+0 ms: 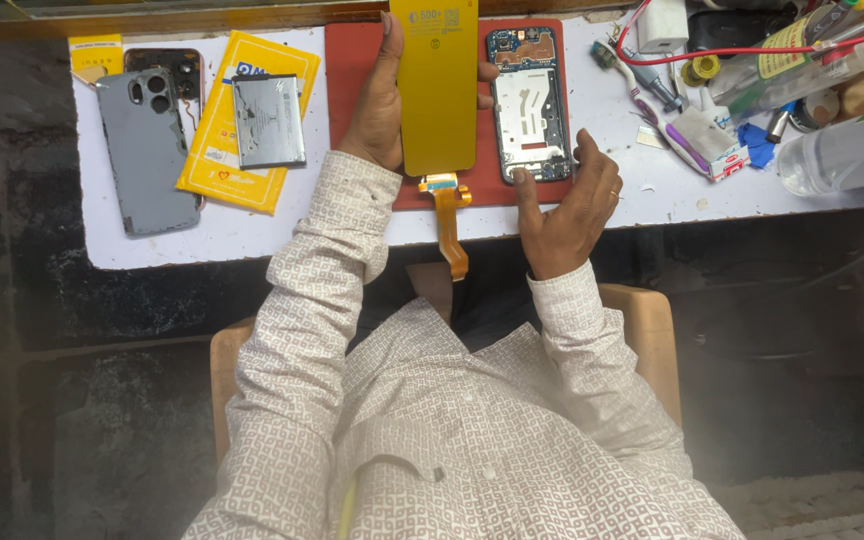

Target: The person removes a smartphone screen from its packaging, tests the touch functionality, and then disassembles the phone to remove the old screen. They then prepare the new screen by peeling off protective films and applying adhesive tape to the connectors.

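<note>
My left hand (377, 105) holds a yellow-backed phone screen panel (439, 85) upright over the red mat (352, 60); an orange flex ribbon (449, 220) hangs from its lower end. To its right an opened phone frame (526, 105) with an exposed circuit board lies on the mat. My right hand (567, 205) rests by the frame's lower end, a fingertip touching its bottom edge.
On the white work surface (242, 240) at left lie a grey phone back cover (145, 150), a yellow packet (214, 150) and a flat grey battery (267, 120). At right are a toothbrush (617, 65), red wire (742, 50), bottles (842, 150) and small tools.
</note>
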`<state>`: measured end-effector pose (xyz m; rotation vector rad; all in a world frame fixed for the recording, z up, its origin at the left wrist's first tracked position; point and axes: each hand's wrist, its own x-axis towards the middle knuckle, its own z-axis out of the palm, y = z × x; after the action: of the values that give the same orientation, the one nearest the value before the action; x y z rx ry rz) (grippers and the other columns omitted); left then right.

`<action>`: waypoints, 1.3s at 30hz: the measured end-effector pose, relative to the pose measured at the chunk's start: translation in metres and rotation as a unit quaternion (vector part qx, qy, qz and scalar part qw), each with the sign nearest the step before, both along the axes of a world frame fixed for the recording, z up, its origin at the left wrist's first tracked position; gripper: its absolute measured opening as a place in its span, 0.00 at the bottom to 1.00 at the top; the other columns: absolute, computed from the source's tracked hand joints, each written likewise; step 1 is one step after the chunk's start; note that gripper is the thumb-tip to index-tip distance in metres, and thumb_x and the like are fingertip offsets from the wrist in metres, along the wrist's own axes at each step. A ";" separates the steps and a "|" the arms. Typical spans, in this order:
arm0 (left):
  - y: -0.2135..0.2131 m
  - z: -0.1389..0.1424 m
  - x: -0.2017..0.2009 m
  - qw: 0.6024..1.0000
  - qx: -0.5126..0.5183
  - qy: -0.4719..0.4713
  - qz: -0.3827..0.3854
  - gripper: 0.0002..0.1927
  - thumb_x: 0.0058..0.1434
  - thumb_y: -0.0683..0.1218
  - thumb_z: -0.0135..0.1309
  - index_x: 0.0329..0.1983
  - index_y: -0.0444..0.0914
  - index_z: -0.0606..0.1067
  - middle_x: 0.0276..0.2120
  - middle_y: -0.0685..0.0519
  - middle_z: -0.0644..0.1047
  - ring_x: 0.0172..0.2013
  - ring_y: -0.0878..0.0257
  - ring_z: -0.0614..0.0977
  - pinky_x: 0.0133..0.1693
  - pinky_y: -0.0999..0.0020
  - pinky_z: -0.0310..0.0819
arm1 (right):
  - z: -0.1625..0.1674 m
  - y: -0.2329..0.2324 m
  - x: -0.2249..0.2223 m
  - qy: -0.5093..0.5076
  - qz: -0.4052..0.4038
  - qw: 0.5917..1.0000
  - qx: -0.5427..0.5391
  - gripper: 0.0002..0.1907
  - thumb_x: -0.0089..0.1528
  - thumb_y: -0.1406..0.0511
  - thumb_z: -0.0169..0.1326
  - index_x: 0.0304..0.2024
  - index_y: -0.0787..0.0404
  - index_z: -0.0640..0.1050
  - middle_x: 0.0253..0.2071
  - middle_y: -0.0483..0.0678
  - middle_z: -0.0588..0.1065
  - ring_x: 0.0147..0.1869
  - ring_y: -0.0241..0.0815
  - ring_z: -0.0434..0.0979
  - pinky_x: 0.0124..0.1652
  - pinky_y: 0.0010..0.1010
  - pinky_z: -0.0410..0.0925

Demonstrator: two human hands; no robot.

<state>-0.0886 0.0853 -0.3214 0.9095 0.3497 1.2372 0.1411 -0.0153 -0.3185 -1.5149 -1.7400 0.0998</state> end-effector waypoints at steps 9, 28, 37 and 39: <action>0.003 -0.006 -0.002 1.000 -0.001 -0.021 -0.003 0.47 0.66 0.76 0.36 0.71 0.35 0.62 0.51 0.36 0.79 0.48 0.50 0.85 0.52 0.54 0.85 | 0.001 0.000 0.001 0.015 0.012 1.000 0.005 0.35 0.68 0.51 0.62 0.65 0.70 0.68 0.56 0.58 0.67 0.61 0.56 0.67 0.59 0.47 0.63; 0.004 -0.013 -0.003 0.999 -0.039 -0.018 0.000 0.48 0.64 0.77 0.32 0.71 0.37 0.61 0.51 0.34 0.79 0.48 0.47 0.85 0.49 0.52 0.85 | -0.002 -0.001 0.001 0.004 0.011 1.000 0.005 0.33 0.68 0.53 0.63 0.64 0.69 0.69 0.58 0.59 0.66 0.65 0.57 0.65 0.63 0.51 0.61; 0.004 -0.017 -0.002 0.998 -0.057 -0.007 0.000 0.50 0.62 0.78 0.33 0.72 0.37 0.60 0.52 0.34 0.79 0.49 0.47 0.85 0.49 0.53 0.85 | -0.007 -0.001 0.004 0.037 0.013 0.999 0.018 0.29 0.68 0.55 0.63 0.62 0.68 0.72 0.59 0.60 0.65 0.67 0.58 0.65 0.65 0.50 0.61; 0.004 -0.017 -0.002 0.999 -0.054 -0.001 0.003 0.50 0.62 0.78 0.33 0.72 0.36 0.60 0.52 0.34 0.79 0.49 0.47 0.85 0.49 0.53 0.85 | -0.008 -0.002 0.005 0.048 0.016 0.998 0.024 0.29 0.68 0.55 0.63 0.61 0.68 0.72 0.59 0.60 0.64 0.67 0.58 0.64 0.65 0.51 0.61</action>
<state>-0.0905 0.0895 -0.3384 0.8139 0.4133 1.2123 0.1463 -0.0169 -0.3263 -1.4256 -1.6802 0.1441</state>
